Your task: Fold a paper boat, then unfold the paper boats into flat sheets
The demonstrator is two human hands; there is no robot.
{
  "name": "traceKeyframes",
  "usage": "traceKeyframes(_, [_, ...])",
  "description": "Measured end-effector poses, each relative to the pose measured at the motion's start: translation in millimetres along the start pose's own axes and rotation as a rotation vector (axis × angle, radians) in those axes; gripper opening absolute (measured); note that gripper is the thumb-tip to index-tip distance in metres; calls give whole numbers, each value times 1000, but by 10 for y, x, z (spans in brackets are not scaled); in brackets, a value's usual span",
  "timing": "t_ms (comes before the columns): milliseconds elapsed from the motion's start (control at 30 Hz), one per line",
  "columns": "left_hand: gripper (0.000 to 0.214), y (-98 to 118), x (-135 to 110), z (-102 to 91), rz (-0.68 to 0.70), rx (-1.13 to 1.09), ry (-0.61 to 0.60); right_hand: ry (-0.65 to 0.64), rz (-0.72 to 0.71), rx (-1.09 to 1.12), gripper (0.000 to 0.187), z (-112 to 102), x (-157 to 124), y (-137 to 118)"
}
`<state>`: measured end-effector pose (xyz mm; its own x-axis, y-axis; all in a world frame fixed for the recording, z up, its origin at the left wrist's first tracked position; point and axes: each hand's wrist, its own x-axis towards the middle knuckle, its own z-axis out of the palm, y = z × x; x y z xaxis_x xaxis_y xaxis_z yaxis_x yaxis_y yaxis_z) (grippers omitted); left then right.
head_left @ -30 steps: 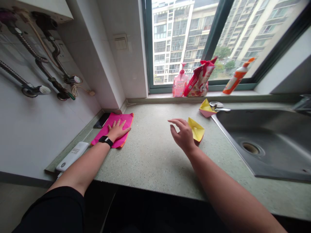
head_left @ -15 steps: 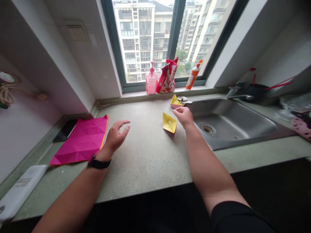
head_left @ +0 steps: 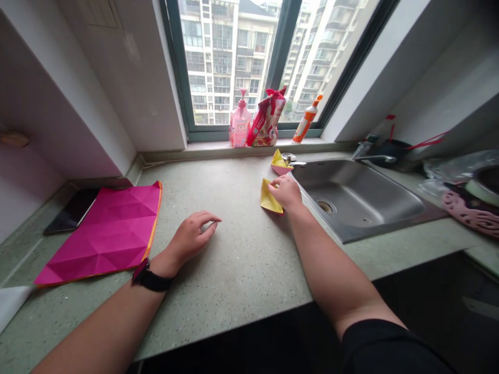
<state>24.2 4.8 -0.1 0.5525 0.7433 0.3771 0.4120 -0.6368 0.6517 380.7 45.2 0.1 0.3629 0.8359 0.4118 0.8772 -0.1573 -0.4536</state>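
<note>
My right hand (head_left: 286, 192) is closed on a yellow paper boat (head_left: 267, 200) that sits on the green countertop (head_left: 234, 259) just left of the sink. Farther back, a second folded boat (head_left: 279, 163), yellow with a pink underside, lies near the windowsill. My left hand (head_left: 193, 236), with a black watch on the wrist, rests on the counter with fingers loosely curled and holds nothing. To its left lies a stack of creased pink paper sheets (head_left: 105, 231).
A steel sink (head_left: 351, 197) with a tap is at the right. A pink pump bottle (head_left: 239, 124), a red bag (head_left: 265, 122) and an orange bottle (head_left: 306, 122) stand on the windowsill. A dark phone (head_left: 70, 213) lies beside the pink paper. A pink rack (head_left: 473, 215) is at the far right.
My left hand left the pink paper and came down onto the bare counter. My right hand moved onto the yellow boat and took hold of it. The view swung right.
</note>
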Motion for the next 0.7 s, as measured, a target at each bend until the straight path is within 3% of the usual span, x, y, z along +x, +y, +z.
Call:
traceKeyframes(133, [23,11,-12,22,5,5,-14,-22,68,314,27,-119,23,-27])
traceKeyframes(233, [24,19,-17,19,16,6,-10,-90,189,645,35,-242,25,-25])
traceKeyframes(333, [23,18,-18,20,21,4,-6,-175,241,827,38,-327,-17,-107])
traceKeyframes(400, [22,15,-16,29,24,-3,13,-233,175,864,38,-334,-92,-245])
traceKeyframes(533, [27,29,-17,58,51,-43,84,-298,-96,880,41,-247,-374,-650])
traceKeyframes(700, [52,109,-60,117,100,-110,169,-337,-192,941,43,-170,-701,-979])
